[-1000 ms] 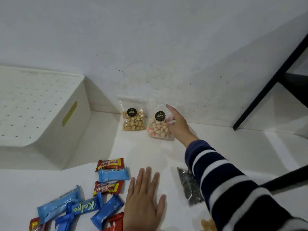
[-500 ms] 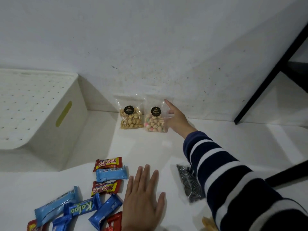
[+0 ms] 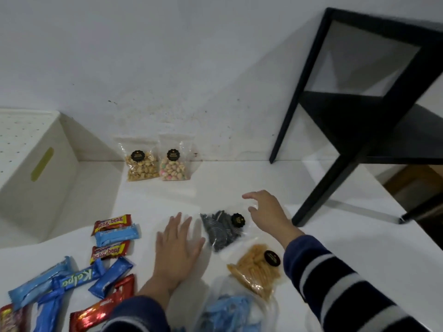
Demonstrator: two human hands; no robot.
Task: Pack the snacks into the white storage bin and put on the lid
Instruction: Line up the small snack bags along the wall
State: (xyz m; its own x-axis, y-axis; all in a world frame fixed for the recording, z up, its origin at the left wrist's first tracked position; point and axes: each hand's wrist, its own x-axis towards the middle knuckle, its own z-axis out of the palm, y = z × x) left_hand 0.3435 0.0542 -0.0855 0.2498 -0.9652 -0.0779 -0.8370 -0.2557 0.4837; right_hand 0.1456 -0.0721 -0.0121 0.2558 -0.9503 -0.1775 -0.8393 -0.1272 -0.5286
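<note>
Two red Beng-beng bars (image 3: 112, 222), blue Kalpa bar (image 3: 76, 280)

Lidded white bin (image 3: 36, 178), scattered snacks (image 3: 112, 250)

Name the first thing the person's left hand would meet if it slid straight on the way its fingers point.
Probably nothing close: the left hand points over bare white floor toward the wall, passing right of the pastel candy bag.

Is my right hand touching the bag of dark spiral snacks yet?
Cannot tell. In the head view the right hand hovers with spread fingers over the clear edge of the dark spiral snack bag, but no contact or gap shows plainly.
</note>
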